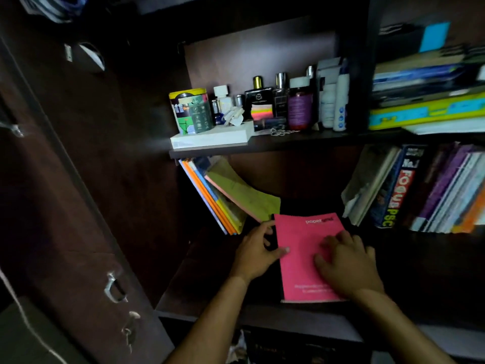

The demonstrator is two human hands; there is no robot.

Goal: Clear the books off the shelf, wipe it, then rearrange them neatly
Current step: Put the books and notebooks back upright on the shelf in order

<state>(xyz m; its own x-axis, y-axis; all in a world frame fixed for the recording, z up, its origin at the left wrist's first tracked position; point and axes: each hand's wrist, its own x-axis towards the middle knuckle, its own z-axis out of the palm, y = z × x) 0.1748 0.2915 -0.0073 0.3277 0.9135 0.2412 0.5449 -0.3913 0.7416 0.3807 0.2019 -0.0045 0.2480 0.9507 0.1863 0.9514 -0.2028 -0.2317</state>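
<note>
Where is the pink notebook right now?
In the head view, the pink notebook lies flat on the lower shelf, low and centre, under both hands, between the leaning books on the left and the book row on the right.

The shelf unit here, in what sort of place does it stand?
Probably a bedroom or study at home: perfume bottles and leaning books share the dark wooden shelves, beside a cupboard door.
</note>
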